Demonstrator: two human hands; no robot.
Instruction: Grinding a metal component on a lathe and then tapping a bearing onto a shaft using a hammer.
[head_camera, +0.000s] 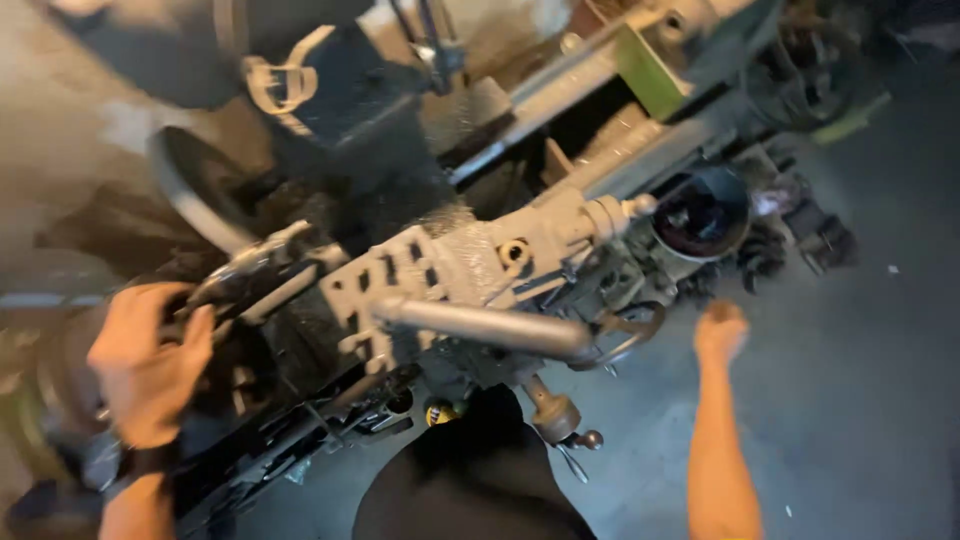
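We see a metal lathe (470, 260) running from near left to far right, tilted in the blurred view. Our left hand (150, 365) sits at near left, fingers curled and pressed together around a dark chuck part (225, 290) at the headstock end. Our right hand (720, 330) hangs near right of the carriage, just beside a small handwheel (630, 335), not touching; we cannot tell whether its fingers are curled or spread, too blurred. A grey lever handle (490, 325) juts from the tool post area between both hands. A round dark bowl (705, 215) lies farther right, grey floor (860, 400) beneath.
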